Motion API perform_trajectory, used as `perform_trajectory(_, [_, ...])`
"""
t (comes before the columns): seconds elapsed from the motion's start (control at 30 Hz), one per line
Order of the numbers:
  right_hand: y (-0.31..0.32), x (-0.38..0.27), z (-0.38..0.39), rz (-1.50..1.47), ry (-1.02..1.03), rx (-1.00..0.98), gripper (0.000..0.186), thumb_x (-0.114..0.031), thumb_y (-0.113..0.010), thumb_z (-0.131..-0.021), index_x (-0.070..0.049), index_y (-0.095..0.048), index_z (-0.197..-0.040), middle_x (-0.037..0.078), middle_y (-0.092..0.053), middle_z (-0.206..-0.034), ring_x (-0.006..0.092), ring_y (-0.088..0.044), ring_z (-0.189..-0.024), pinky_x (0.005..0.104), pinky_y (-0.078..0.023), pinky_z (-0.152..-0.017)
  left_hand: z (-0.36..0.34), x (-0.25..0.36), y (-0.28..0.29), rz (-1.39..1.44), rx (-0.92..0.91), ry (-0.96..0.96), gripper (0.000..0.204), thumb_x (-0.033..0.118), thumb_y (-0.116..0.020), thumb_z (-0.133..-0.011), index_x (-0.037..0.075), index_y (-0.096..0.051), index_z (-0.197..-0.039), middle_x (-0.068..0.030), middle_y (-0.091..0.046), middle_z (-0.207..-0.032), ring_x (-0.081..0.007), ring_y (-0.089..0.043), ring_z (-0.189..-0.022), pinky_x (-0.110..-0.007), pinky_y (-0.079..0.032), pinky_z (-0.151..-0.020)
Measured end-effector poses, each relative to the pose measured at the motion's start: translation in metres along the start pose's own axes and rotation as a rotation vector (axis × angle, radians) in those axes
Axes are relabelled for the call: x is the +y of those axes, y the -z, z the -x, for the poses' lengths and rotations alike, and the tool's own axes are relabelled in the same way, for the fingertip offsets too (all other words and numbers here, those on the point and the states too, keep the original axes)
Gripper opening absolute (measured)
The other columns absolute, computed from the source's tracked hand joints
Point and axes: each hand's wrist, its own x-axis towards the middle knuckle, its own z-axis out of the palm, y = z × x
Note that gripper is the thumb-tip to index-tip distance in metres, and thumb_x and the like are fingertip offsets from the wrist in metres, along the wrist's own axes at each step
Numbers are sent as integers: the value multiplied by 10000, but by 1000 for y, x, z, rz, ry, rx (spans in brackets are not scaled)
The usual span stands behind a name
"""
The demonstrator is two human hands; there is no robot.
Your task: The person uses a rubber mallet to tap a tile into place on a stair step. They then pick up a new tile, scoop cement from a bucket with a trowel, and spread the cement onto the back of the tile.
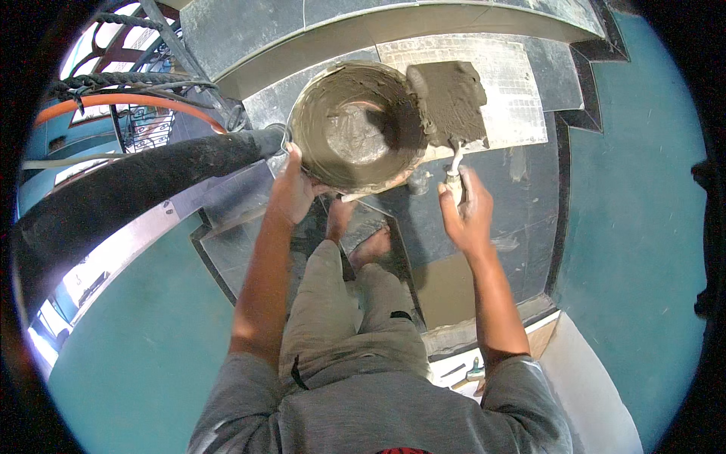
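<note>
My left hand grips the near left rim of a round bucket. Grey wet mortar coats the bucket's inner wall, and its bottom shows paler. In my right hand is the handle of a trowel, fingers wrapped round it. A thick layer of mortar hides most or all of the trowel's blade, which lies beside the bucket's right side, over a pale tile. Whether the blade touches the bucket or the tile, I cannot tell.
Dark stair steps lie around my bare feet. A thick black handrail crosses the left side, with an orange hose and twisted metalwork behind it. Teal wall runs along the right. Brushes lie low, near my right elbow.
</note>
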Motion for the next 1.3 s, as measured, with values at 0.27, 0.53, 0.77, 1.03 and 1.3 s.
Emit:
perform_trajectory(0.27, [-26, 107, -45, 403, 374, -110, 371, -178, -787, -834, -20, -556, -1077, 166, -583, -975, 394, -639, -902, 479, -531, -756, -6, 27, -13, -139, 34, 45, 675, 562, -317, -1132, 41, -373, -1559, -201, -606, -1433, -330, -690, -1199, -521, -596, -982])
perform_trajectory(0.53, [-39, 160, -55, 459, 333, -269, 300, -118, -731, -858, -70, -617, -1132, 138, -577, -997, 376, -628, -979, 494, -536, -827, -9, 30, -9, -253, 125, 63, 629, 546, -341, -1132, 50, -442, -1506, -186, -680, -1316, -298, -747, -1077, -479, -630, -902])
perform_trajectory(0.77, [12, 192, -22, 472, 86, -236, 335, -81, -768, -844, -94, -617, -1142, 164, -577, -1012, 413, -613, -1002, 524, -519, -852, -6, 31, -21, -206, 132, 70, 661, 535, -371, -1132, 6, -408, -1525, -209, -655, -1341, -338, -738, -1093, -484, -629, -915])
perform_trajectory(1.03, [70, 106, 19, 531, -118, -198, 243, -205, -676, -954, -10, -589, -1069, 228, -644, -1005, 464, -657, -939, 556, -532, -807, 5, 27, -69, -249, 116, -35, 685, 521, -424, -1127, -32, -389, -1529, -218, -605, -1393, -322, -728, -1098, -467, -628, -910])
perform_trajectory(1.3, [70, 20, 8, 696, -22, -552, 221, -248, -620, -1016, -30, -646, -1042, 209, -690, -951, 430, -708, -850, 531, -567, -746, 6, 16, -100, -398, 207, -64, 549, 438, -391, -1145, 17, -436, -1495, -156, -640, -1322, -277, -716, -1092, -442, -646, -883])
